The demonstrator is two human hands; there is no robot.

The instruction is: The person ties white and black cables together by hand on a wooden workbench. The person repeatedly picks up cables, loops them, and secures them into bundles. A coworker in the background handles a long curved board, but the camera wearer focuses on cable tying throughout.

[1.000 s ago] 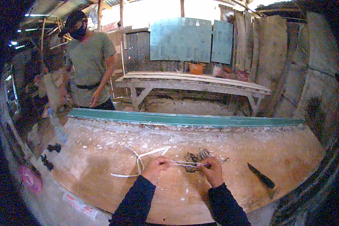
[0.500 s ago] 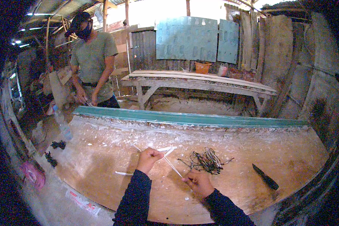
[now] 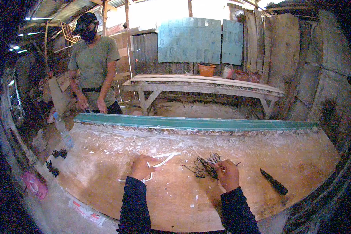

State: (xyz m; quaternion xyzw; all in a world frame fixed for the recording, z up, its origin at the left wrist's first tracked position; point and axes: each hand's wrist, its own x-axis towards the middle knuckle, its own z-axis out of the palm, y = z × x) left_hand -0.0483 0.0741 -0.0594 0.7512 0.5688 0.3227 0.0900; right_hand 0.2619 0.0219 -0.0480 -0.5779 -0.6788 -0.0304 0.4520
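Note:
My left hand [image 3: 143,167] is closed around thin white strips [image 3: 163,160] that stick out to the right over the wooden worktable [image 3: 105,171]. My right hand [image 3: 227,174] rests on the table with its fingers pinching into a tangle of dark thin wires or fibres [image 3: 205,167] lying just to its left. Both forearms wear dark sleeves and come in from the lower edge.
A dark knife [image 3: 273,181] lies to the right of my right hand. A green board [image 3: 191,123] runs along the table's far edge. A person in a grey-green shirt [image 3: 93,66] stands at the far left. A plastic bottle [image 3: 64,134] and dark clumps [image 3: 58,153] sit at left.
My right hand let go of the white strip and moved right onto the dark tangle. My left hand keeps the white strips, now bent closer to it.

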